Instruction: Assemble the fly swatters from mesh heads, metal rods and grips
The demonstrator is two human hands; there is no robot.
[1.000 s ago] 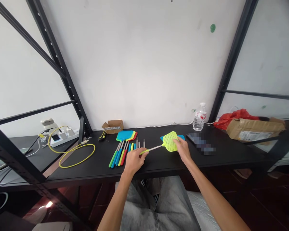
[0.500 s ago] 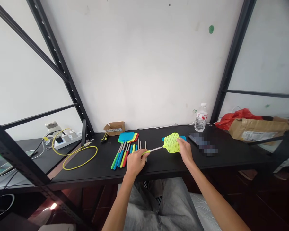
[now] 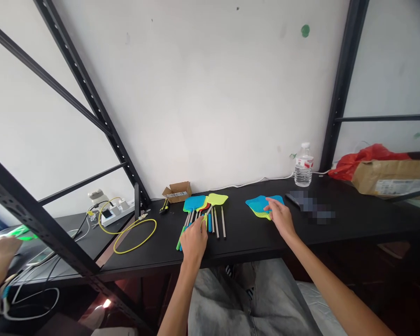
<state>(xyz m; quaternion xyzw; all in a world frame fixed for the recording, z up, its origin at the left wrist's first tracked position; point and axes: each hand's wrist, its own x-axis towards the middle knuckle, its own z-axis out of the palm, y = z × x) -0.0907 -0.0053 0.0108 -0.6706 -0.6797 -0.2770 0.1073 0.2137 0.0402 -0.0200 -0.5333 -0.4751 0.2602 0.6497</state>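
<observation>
Shifted leftward, the yellow swatter is overlapping the apparently finished swatters, left hand gripping it; right hand is reaching loose heads, hold unclear; bare rods are remaining.

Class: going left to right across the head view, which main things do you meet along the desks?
White power strip, small open carton, yellow-green swatter head, blue swatter head, water bottle, large labelled carton.

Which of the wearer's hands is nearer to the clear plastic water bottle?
Right. The right hand is in front and left of the bottle, at the blue plastic swatter heads; the left hand is farther left, holding a yellow-green plastic swatter.
</observation>
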